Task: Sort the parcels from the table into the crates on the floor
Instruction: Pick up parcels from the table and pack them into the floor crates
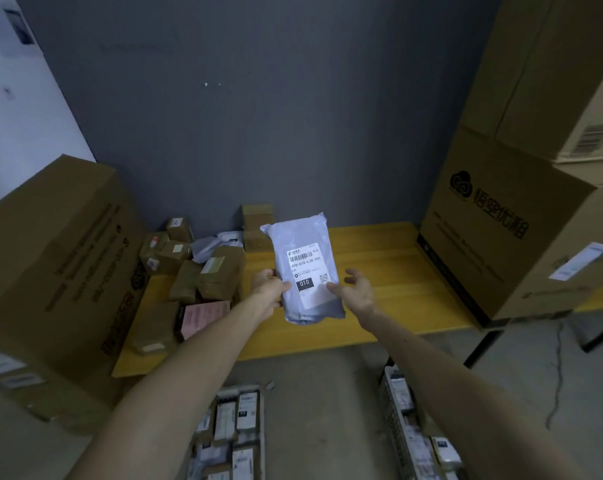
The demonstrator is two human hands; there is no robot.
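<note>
Grey mailer [303,268] in left hand [267,285]

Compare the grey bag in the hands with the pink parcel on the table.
The grey bag is held up by the left hand; the pink parcel lies flat on the yellow table. The grey bag is wrinkled plastic; the pink parcel looks stiff. The grey bag bears a white label marked 010; the pink parcel's print is unreadable. Both are rectangular.
</note>
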